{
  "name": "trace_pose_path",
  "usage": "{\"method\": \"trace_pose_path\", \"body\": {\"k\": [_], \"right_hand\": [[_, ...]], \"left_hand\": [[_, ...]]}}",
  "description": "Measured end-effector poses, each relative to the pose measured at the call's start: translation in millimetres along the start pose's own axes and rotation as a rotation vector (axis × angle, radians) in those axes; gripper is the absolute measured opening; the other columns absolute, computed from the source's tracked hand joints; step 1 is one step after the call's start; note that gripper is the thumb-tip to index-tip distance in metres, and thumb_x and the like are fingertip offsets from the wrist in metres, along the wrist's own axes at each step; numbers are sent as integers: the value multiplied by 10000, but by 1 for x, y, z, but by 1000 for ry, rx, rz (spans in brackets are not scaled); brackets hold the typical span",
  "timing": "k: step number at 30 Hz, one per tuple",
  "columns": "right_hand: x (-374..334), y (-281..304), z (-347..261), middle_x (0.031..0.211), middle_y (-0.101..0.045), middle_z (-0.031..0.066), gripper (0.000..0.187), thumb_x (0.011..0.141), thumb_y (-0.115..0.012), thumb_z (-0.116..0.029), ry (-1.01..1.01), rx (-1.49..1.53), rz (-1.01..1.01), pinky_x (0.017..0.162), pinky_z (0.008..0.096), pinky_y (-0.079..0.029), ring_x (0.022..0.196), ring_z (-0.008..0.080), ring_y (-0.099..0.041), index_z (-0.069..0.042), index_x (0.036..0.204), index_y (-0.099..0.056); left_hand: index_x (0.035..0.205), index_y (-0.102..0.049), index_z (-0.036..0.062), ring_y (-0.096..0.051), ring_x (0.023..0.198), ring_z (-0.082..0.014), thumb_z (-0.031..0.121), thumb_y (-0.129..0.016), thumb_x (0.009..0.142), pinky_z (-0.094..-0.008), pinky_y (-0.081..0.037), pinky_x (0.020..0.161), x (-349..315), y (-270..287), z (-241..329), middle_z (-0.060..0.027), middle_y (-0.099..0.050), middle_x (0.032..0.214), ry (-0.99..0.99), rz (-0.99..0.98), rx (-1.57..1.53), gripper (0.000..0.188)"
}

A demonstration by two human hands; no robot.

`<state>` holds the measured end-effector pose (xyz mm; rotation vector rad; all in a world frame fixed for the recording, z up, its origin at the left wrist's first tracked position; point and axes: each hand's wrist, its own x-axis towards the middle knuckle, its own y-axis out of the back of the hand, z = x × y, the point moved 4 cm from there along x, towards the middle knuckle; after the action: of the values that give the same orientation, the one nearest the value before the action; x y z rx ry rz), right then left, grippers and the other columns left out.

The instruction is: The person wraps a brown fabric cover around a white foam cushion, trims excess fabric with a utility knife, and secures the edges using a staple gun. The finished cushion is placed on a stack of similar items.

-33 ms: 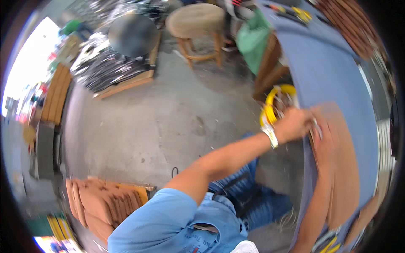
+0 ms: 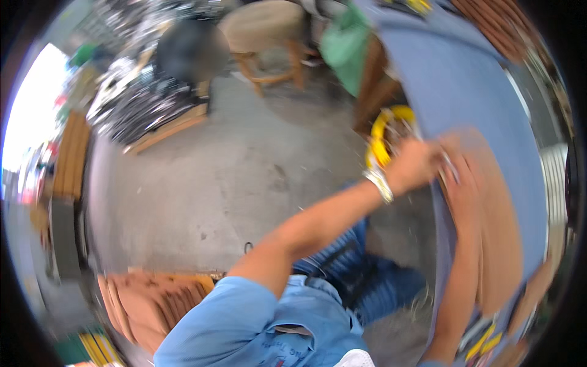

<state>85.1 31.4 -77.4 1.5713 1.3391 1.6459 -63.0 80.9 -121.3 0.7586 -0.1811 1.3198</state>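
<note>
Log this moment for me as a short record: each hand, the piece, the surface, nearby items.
Left hand: fingers curled, at the brown piece's left edge; grip blurred
Right hand: on the brown piece, close to the left hand
Between hands: small shiny item, too blurred to identify
Surface: blue-covered table
Beside table: yellow-rimmed container
Tools: yellow-handled ones, lower right
Floor: wooden-legged stool, upper middle
</note>
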Motion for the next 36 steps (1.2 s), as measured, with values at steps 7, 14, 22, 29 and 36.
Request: {"method": "trace_pose_path", "body": {"k": [7,14,22,29,36], "right_hand": [[11,11,5,972,-733,32,182,849,-728,-170,50,-124,126,733,402,-578,913,263,-709,-127,1026,-726],[5,-11,14,913,-748,37,163,876,-709,-204,-11,-122,179,686,389,-586,839,258,-731,-183,1033,-750],[9,-8,7,942,-776,39,170,895,-666,-220,4,-134,240,691,360,-609,881,215,-757,-189,1029,-764],[7,-6,3,922,-772,28,165,860,-709,-220,-8,-224,190,692,359,-614,885,224,-757,-157,1010,-738],[3,-5,3,871,-734,21,219,812,-756,-162,5,-196,178,685,380,-594,854,236,-718,-150,1024,-702]], "left_hand": [[972,-795,33,-740,665,-236,206,-791,840,-327,-588,659,16,-6,-7,-137,-775,928,20,11,-17,218],[1086,-804,58,-775,842,-118,274,-813,893,-253,-580,734,17,-2,1,-95,-802,886,84,-121,136,290],[1075,-804,54,-710,703,-81,272,-812,890,-247,-558,683,19,1,3,-74,-778,793,160,-101,85,286],[1066,-800,43,-696,683,-74,258,-808,884,-247,-553,667,17,-3,8,-65,-771,773,174,-65,133,282],[1131,-777,42,-756,840,-152,140,-772,885,-283,-597,773,13,-2,1,-108,-777,1034,155,-96,16,265]]}}
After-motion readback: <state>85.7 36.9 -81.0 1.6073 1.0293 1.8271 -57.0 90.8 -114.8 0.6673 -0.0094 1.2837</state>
